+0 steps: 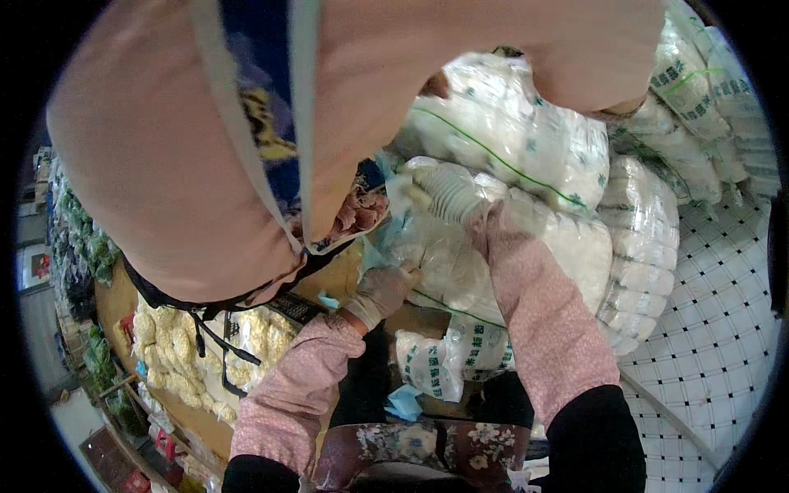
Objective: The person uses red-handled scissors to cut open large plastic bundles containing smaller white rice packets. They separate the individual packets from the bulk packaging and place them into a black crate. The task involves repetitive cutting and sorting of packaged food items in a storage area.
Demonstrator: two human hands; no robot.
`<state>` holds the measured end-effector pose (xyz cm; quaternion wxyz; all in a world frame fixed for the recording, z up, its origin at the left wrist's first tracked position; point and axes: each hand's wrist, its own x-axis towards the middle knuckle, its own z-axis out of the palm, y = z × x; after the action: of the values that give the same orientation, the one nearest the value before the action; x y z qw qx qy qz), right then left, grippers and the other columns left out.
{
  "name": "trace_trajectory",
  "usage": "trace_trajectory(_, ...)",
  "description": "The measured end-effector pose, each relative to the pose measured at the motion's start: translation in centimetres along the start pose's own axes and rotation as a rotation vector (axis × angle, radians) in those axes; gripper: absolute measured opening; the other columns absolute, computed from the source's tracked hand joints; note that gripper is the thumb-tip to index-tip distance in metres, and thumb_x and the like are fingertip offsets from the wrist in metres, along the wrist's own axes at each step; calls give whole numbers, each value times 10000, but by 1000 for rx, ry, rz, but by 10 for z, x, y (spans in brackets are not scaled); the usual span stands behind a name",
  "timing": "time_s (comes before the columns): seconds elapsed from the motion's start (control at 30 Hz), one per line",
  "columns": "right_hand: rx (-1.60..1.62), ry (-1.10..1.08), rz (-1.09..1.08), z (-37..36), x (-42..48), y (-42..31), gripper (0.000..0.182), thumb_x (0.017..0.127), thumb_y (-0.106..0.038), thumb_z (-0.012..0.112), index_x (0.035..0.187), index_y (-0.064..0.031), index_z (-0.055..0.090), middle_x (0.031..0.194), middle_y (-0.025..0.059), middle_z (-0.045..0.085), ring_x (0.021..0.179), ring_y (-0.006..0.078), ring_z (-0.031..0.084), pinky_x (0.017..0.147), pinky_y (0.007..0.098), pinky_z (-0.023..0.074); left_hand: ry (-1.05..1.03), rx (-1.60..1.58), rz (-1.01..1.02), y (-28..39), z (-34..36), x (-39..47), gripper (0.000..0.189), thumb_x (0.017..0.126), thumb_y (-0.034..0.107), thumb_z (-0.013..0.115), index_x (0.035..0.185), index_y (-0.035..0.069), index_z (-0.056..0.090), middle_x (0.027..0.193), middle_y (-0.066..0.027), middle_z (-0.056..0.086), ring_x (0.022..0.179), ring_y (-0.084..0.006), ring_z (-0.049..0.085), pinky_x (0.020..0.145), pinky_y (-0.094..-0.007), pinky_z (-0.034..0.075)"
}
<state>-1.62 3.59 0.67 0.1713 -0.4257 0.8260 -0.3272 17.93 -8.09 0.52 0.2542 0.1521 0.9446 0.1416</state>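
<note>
Before me lies a large clear plastic bag (453, 259) of whitish contents, beside other bulging clear bundles. My left hand (382, 293), in a thin pale glove, has its fingers pinched at the bag's near left edge. Above it, my right hand (447, 191), in a pale glove with a ribbed cuff, is over the bag's upper part; its fingertips are blurred, so its hold is unclear. Thin light blue plastic (394, 225) shows between my hands. A green tie (462, 310) runs along the bag's near side. Printed white plastic bags (431, 363) lie closer to me.
Another person (154, 154) in a pink top leans across from the upper left. Tied bundles (542, 142) and a stacked bundle (641, 252) stand by the tiled floor (715, 296). Pale yellow packets (179, 351) lie left. A blue scrap (404, 402) is near my lap.
</note>
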Motion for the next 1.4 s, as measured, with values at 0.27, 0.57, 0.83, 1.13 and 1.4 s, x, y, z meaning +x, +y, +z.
trace_trajectory(0.27,492,153,309,-4,-54,6,452,899,-401,438,918,11,622,854,251,612,803,343,596,749,394,467,136,76,35,-1,-14,5,248,775,111,562,1023,123,562,956,-77,574,731,-290,643,561,-389,518)
trace_trajectory(0.57,231,-126,93,19,-40,-10,285,856,-169,511,1103,-32,548,1096,209,582,982,355,579,885,367,457,65,157,99,-17,-15,10,203,793,112,514,991,129,554,887,-94,597,675,-288,640,535,-405,503)
trace_trajectory(0.83,95,62,-43,44,-52,11,298,891,-133,509,1182,-69,532,898,107,618,843,224,617,755,282,491,-30,172,49,-53,-42,19,249,818,76,484,1040,147,569,1087,-39,568,801,-271,654,632,-393,524)
trace_trajectory(1.13,-296,105,-362,43,-57,10,335,783,-101,575,1116,-66,560,1066,130,595,976,301,596,831,366,493,24,97,79,-62,-36,6,372,821,49,480,1157,205,522,1286,1,501,853,-257,655,659,-381,531)
trace_trajectory(1.4,-404,-77,-463,41,-58,3,288,802,-85,496,1077,-47,571,1157,132,560,1066,291,550,912,377,441,-95,175,88,-65,-47,7,357,843,79,483,1177,203,500,1302,-15,490,807,-243,667,615,-376,540)
